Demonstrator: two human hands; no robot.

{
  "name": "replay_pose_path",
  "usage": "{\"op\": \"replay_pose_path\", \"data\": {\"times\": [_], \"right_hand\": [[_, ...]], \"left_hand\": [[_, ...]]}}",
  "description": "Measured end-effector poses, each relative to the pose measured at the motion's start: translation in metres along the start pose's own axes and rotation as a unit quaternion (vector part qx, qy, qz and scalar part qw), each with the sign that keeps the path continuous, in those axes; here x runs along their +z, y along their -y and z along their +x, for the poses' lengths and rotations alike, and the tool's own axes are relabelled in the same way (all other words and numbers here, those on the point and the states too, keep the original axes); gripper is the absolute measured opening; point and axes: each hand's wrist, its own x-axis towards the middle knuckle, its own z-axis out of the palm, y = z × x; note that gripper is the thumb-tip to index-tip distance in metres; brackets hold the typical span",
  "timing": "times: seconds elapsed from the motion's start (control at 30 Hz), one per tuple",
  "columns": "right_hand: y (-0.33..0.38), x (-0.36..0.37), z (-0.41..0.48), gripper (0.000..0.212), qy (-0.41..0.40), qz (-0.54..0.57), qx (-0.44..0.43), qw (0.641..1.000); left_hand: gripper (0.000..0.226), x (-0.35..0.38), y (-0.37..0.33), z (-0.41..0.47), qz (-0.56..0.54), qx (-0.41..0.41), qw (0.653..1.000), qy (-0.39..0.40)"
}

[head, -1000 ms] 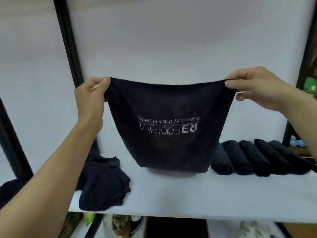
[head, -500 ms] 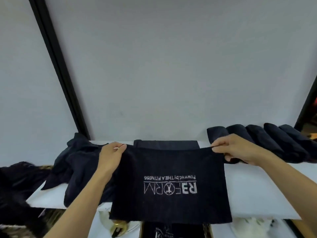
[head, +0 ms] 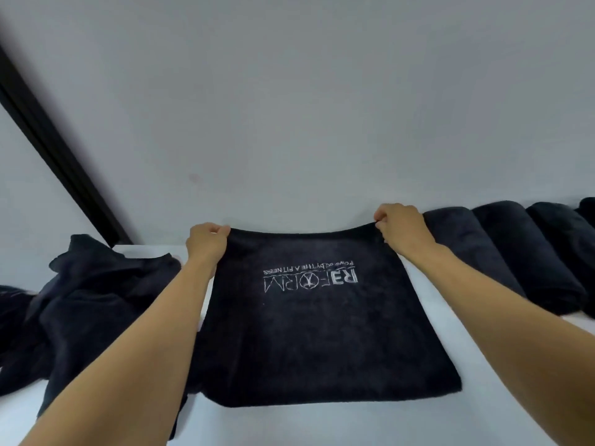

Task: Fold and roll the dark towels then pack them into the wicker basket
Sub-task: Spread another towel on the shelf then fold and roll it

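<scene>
Head view: dark logo-printed terry towel (head: 315, 333), aloft a second ago, now lies flat on white shelf (head: 483, 381); fingers of left hand (head: 207, 239) and right hand (head: 399, 225) pinch its far corners. Rolled dark towels (head: 502, 249) to its right, unfolded heap (head: 96, 294) left; folding can begin.

White shelf (head: 354, 428) under flat towel (head: 315, 333), crumpled towel heap (head: 96, 300) left, rolled towels (head: 515, 252) right.

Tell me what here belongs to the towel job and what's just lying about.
Job: flat dark logo towel, pinched by left hand and right hand; row of rolled dark towels; crumpled dark towel heap.
Lying about: black slanted post; white wall.
</scene>
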Motion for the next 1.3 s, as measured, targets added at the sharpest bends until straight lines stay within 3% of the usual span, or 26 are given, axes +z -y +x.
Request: {"op": "replay_pose_path", "data": {"times": [0.03,0.13,0.23,0.3,0.4,0.5,0.57,0.67,0.8,0.9,1.0,1.13,1.3], "right_hand": [[-0.002,0.006,-0.004,0.024,-0.004,-0.019,-0.010,1.000],[0.004,0.010,-0.040,0.031,-0.012,-0.021,-0.049,0.998],[0.013,-0.001,-0.104,0.016,-0.002,0.027,-0.110,0.994],[0.012,-0.017,-0.156,0.006,0.060,0.074,-0.130,0.987],[0.006,-0.036,-0.217,0.027,0.163,0.081,-0.116,0.976],[0.005,-0.032,-0.245,0.026,0.114,-0.017,-0.143,0.983],[0.010,-0.030,-0.255,0.019,0.082,-0.075,-0.154,0.982],[0.006,-0.047,-0.273,0.017,0.115,-0.126,-0.140,0.975],[-0.003,-0.077,-0.299,0.006,0.188,-0.146,-0.136,0.962],[0.004,-0.084,-0.302,0.007,0.214,-0.100,-0.123,0.964],[0.012,-0.084,-0.283,0.009,0.167,-0.027,-0.108,0.980],[0.015,-0.071,-0.226,0.014,0.089,0.024,-0.040,0.995],[0.015,-0.045,-0.137,0.036,0.075,-0.013,0.016,0.997]], "left_hand": [[0.011,-0.002,0.005,-0.004,-0.001,0.000,1.000,0.004],[0.037,-0.016,0.013,-0.034,0.076,0.042,0.995,0.044],[0.037,-0.037,0.024,-0.090,0.144,0.182,0.970,0.077],[0.031,-0.058,0.033,-0.128,0.168,0.273,0.936,0.143],[0.041,-0.088,0.045,-0.170,0.309,0.316,0.852,0.280],[0.023,-0.098,0.052,-0.195,0.467,0.373,0.769,0.224],[0.018,-0.103,0.053,-0.215,0.491,0.401,0.754,0.174],[0.002,-0.114,0.054,-0.243,0.466,0.419,0.755,0.192],[0.007,-0.119,0.068,-0.267,0.424,0.414,0.759,0.271],[0.021,-0.117,0.072,-0.264,0.382,0.365,0.788,0.316],[0.027,-0.111,0.065,-0.245,0.327,0.354,0.838,0.255],[0.005,-0.093,0.045,-0.197,0.300,0.314,0.887,0.154],[0.042,-0.056,0.027,-0.126,0.312,0.215,0.916,0.130]]}}
